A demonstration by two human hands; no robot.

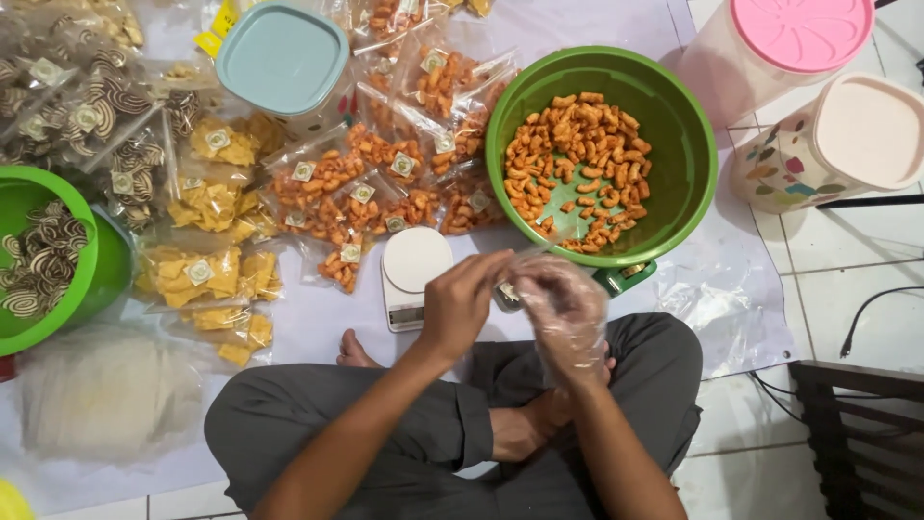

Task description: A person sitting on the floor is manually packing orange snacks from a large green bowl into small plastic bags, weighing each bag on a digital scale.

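Note:
My left hand, bare, and my right hand, in a thin clear plastic glove, meet over my lap, both pinching a small clear plastic bag between them. Just beyond them sits a green bowl half filled with orange curled snacks. A small white kitchen scale lies on the white sheet right beside my left hand. What is inside the bag is hidden by my fingers.
Sealed bags of orange snacks, yellow chips and striped spiral snacks cover the sheet at left. A second green bowl holds spiral snacks. A teal-lidded box, two lidded jars and a stack of empty bags stand around. Dark furniture stands at right.

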